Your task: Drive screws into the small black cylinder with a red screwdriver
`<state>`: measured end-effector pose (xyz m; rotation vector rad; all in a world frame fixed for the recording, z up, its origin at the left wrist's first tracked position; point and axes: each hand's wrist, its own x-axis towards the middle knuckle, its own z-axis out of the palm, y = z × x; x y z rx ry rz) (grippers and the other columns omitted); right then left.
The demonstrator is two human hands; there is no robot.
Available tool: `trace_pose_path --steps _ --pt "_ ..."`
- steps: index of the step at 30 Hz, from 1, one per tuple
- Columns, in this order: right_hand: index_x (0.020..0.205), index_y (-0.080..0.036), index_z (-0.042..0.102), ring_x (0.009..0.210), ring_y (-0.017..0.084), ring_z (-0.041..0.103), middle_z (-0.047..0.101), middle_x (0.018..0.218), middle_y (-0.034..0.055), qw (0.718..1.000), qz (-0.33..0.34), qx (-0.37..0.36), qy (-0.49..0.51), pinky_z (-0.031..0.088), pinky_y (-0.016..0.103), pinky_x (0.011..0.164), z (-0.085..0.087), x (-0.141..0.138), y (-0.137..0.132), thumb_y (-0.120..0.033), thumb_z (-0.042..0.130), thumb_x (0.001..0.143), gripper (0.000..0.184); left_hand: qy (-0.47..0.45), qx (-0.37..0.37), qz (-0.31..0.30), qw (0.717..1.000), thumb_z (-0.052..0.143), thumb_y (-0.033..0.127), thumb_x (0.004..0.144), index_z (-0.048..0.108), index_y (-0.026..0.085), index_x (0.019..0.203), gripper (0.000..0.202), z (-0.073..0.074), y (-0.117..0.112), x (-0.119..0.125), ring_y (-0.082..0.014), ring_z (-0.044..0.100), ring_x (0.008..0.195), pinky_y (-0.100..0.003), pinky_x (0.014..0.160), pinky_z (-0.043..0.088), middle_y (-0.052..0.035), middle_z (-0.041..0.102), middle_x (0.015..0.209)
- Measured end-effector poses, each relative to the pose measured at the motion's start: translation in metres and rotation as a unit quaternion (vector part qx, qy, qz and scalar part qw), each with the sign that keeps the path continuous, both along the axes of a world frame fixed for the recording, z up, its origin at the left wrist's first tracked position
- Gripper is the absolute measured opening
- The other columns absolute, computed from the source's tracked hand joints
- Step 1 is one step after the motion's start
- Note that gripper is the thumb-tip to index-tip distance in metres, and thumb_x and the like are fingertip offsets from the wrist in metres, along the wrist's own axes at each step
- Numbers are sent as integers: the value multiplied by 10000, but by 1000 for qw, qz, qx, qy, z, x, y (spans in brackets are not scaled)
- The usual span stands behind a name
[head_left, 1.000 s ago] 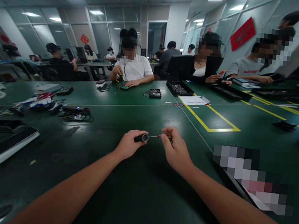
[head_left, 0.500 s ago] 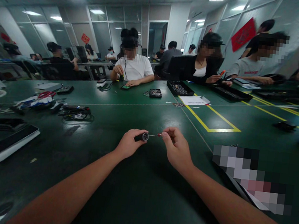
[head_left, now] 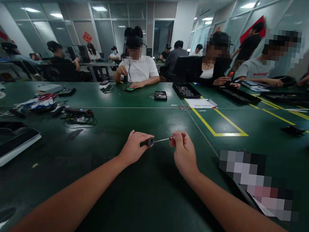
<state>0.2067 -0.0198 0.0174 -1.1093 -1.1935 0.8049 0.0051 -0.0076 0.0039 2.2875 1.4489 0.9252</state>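
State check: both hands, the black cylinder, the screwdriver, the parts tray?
Left hand: shut on black cylinder.
Black cylinder: held above the table, metal-ringed end facing the screwdriver.
Right hand: shut on screwdriver.
Screwdriver: thin shaft at the cylinder's end.
Parts tray: resting flat on the table, untouched.

Two bare forearms come in from the bottom edge, no sleeves visible anywhere up to the frame border. No watch, no bracelet, no glove on either wrist. Left hand (head_left: 133, 150) bare, no rings seen, knuckles and thumb showing. Right hand (head_left: 184, 154) bare too, no rings seen, fingernails short and unpainted as far as can be told. Both arms slim, smooth, no markings or tattoos showing. Upper arms and clothing out of view.
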Motion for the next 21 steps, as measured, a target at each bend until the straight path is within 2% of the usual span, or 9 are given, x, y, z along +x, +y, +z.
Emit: trace_pose_path --steps 11,14,17,21 --pt "927 -213 595 727 189 630 669 788 32 1000 30 -2 -6 506 348 716 0 -2 -2 -511 531 936 306 -19 -15 -1 1000 726 235 871 678 314 1204 346 -2 0 -1 -256 597 1176 -639 1185 178 -30 698 1210" --pt "910 -210 614 645 172 589 637 719 10 999 49 -5 -12 480 321 643 1 -1 -3 -537 540 932 336 -25 -16 2 1000 726 228 872 682 312 1195 337 -4 1 -1 -250 599 1173 -632 1186 184 -27 699 1212" --pt "844 -214 619 561 156 509 573 642 -11 998 30 -11 -45 425 303 566 2 1 -4 -555 481 959 385 -22 -16 -5 1000 722 207 873 689 317 1177 326 -4 0 0 -241 599 1172 -630 1191 171 -20 701 1209" --pt "951 -223 612 664 176 555 626 766 7 997 5 13 -74 445 315 637 -1 3 -5 -445 467 972 267 -25 -13 -5 1000 716 209 877 685 314 1185 327 -1 -1 0 -239 596 1176 -631 1193 164 -23 699 1213"
